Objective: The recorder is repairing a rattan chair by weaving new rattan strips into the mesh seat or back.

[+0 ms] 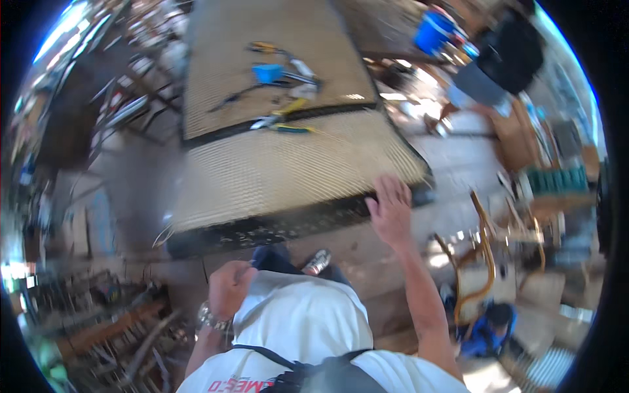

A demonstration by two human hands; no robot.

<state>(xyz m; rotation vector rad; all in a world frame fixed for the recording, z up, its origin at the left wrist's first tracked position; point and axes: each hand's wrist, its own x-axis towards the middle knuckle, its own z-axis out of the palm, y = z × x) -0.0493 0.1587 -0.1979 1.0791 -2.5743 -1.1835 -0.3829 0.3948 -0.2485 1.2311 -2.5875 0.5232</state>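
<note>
A long woven cane panel in a dark frame (282,226) lies in front of me, its weave pale and close. My right hand (393,206) rests at the near right corner of the weave, fingers stretched out and holding nothing. Close to my waist, my left hand (229,285) is curled closed; whatever may be inside the fingers is hidden. On the panel, beyond both hands, lie pliers with yellow and green handles (288,124). Farther back are a small blue container (268,73) and several blurred hand tools around it.
At the right stand bare wooden chair frames (485,255), with a person in blue (488,331) low beside them. Another person in a dark top (514,52) is at the far right, near a blue bucket (434,31). Cluttered wooden pieces (124,327) fill the lower left.
</note>
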